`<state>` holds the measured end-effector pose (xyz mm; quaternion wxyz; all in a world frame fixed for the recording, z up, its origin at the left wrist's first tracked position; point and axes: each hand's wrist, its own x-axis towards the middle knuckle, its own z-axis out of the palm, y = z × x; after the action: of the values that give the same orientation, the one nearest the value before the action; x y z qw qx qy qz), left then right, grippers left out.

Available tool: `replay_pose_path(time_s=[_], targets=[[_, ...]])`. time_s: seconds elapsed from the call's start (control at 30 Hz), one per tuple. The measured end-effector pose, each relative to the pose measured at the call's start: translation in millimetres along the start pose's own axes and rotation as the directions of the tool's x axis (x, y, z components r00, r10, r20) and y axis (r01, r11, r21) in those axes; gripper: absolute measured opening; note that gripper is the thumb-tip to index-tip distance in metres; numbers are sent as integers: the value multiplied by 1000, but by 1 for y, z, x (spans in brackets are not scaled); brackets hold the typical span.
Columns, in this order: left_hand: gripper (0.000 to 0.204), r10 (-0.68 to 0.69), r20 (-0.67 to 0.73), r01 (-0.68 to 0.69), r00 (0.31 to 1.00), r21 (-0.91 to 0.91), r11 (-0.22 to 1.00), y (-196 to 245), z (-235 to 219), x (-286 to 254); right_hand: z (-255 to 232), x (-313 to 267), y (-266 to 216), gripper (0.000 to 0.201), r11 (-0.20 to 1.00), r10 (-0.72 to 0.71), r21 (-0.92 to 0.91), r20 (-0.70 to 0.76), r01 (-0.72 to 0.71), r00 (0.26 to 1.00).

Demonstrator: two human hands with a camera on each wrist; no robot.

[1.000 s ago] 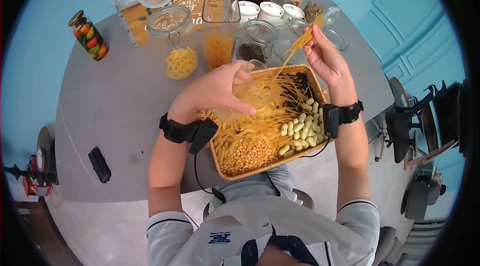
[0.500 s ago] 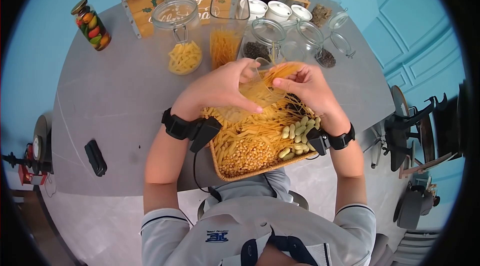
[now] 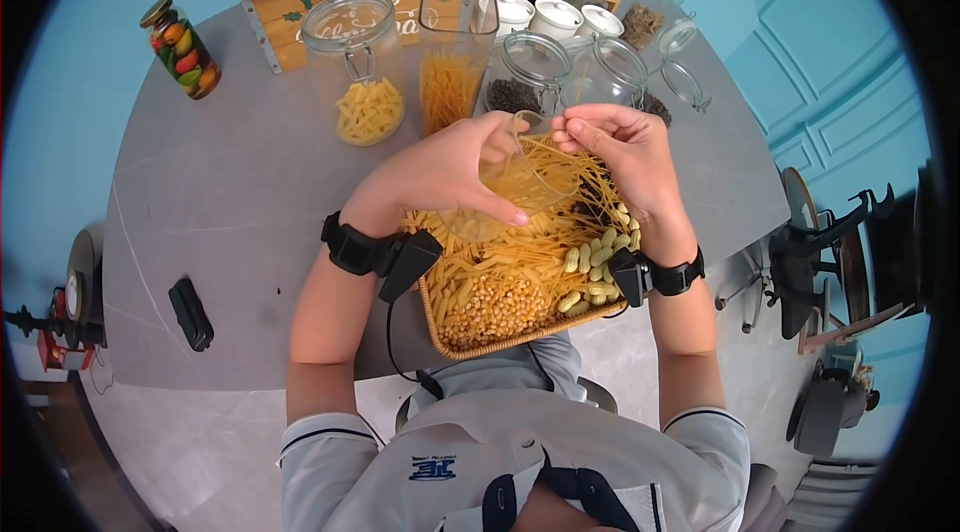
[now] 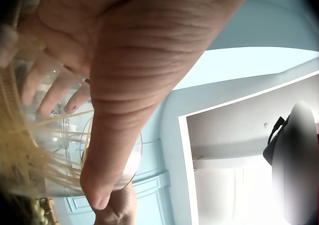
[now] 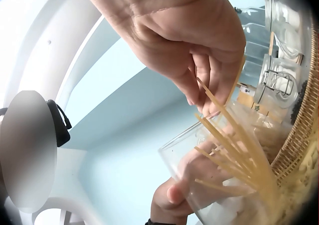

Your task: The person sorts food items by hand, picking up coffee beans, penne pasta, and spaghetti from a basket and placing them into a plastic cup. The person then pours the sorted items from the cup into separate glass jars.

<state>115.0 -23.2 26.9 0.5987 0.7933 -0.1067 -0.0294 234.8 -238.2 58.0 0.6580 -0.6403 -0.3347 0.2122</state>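
My left hand point(image 3: 450, 167) grips a clear glass jar point(image 5: 187, 135), tilted with its mouth toward the right, over a wicker basket point(image 3: 497, 348). Thin yellow spaghetti point(image 5: 232, 152) lies inside the jar, several ends pointing toward the rim. At that mouth, my right hand point(image 3: 630, 147) has its thumb and fingertips pinched together, with a thin spaghetti strand point(image 5: 238, 80) showing past the fingers. Below, the basket holds corn kernels point(image 3: 500, 307), peanuts point(image 3: 578, 260), loose spaghetti and short pasta point(image 3: 452, 257).
Behind the basket stand a jar of short pasta point(image 3: 368, 112), a tall container of orange-yellow pasta point(image 3: 447, 92), clip-lid jars point(image 3: 530, 82) and white lidded pots point(image 3: 556, 22). A jar of colourful contents point(image 3: 183, 57) is far left; a black case point(image 3: 190, 314) lies nearer.
My right hand came in from the upper right with a bundle of spaghetti to the jar's mouth. Most of that bundle has left its fingers, and spaghetti now shows in the jar.
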Motion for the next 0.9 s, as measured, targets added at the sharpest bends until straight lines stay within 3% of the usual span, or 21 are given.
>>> replay_pose_path(time_s=[0.17, 0.27, 0.33, 0.5, 0.67, 0.7, 0.8, 0.83, 0.9], targets=[[104, 7, 28, -7, 1000, -12, 1000, 1, 0, 2, -1, -4, 1, 28, 997, -56, 41, -100, 60, 993], [104, -3, 22, 3, 1000, -15, 1000, 1, 0, 1, 2, -11, -16, 35, 990, -141, -48, -121, 136, 983], [104, -18, 11, 18, 1000, -13, 1000, 1, -1, 0, -2, -15, -25, 38, 971, -205, -144, -107, 189, 973], [103, 41, -12, -40, 999, 99, 994, -3, -4, -1, -13, -31, -22, 38, 972, -119, -215, -83, 99, 989], [101, 60, 9, -61, 998, 183, 981, -2, -5, -3, -12, -44, -15, 18, 841, -121, -532, -5, 100, 993], [102, 51, 16, -53, 999, 198, 979, -1, -6, -3, -7, -44, -18, 13, 822, -130, -559, 1, 108, 992], [103, 31, 56, -43, 998, 219, 975, 6, -6, -7, 5, -43, -26, 17, 730, -155, -632, 218, 260, 964], [104, 26, 73, -42, 997, 222, 974, 8, -6, -8, 9, -43, -31, 19, 754, -63, -631, 210, 184, 976], [105, 3, 96, -25, 995, 230, 973, 9, -5, -8, 10, -42, -28, 18, 786, -159, -579, 146, 215, 976]])
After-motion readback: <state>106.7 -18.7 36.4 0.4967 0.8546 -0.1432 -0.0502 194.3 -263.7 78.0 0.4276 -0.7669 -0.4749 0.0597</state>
